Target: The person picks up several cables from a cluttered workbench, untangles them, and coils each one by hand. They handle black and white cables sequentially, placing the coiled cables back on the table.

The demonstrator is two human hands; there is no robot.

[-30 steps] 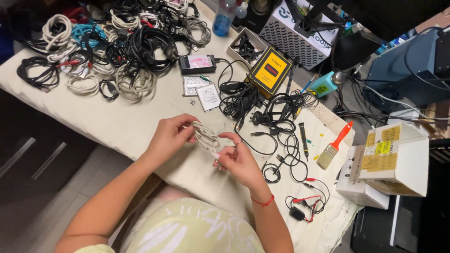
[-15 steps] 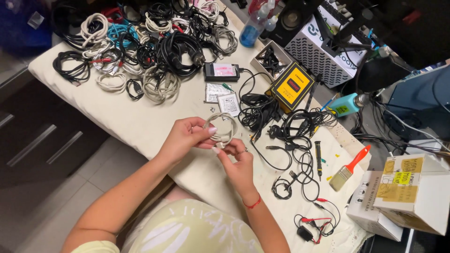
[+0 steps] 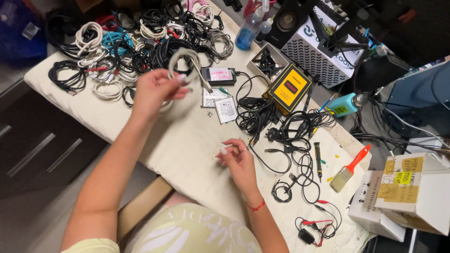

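Observation:
My left hand (image 3: 152,91) is raised over the table's left half and grips a coiled grey-white cable (image 3: 185,65), holding it out toward the big heap of coiled cables (image 3: 136,42) at the far left. My right hand (image 3: 236,159) rests low on the cream tablecloth (image 3: 187,145) near the front edge, fingers loosely curled, holding nothing I can see. Just to its right lies a loose black cable (image 3: 269,161).
A yellow meter (image 3: 290,86), a tangle of black cords (image 3: 255,115), two small packets (image 3: 220,103), an orange-handled brush (image 3: 349,168), a teal bottle (image 3: 344,105), a blue spray bottle (image 3: 246,33) and cardboard boxes (image 3: 408,192) lie to the right. Dark drawers (image 3: 37,150) stand at left.
The hands were together, winding the pale cable at the table's middle. Now my left hand has carried the coil up and left toward the heap, and my right hand has let go.

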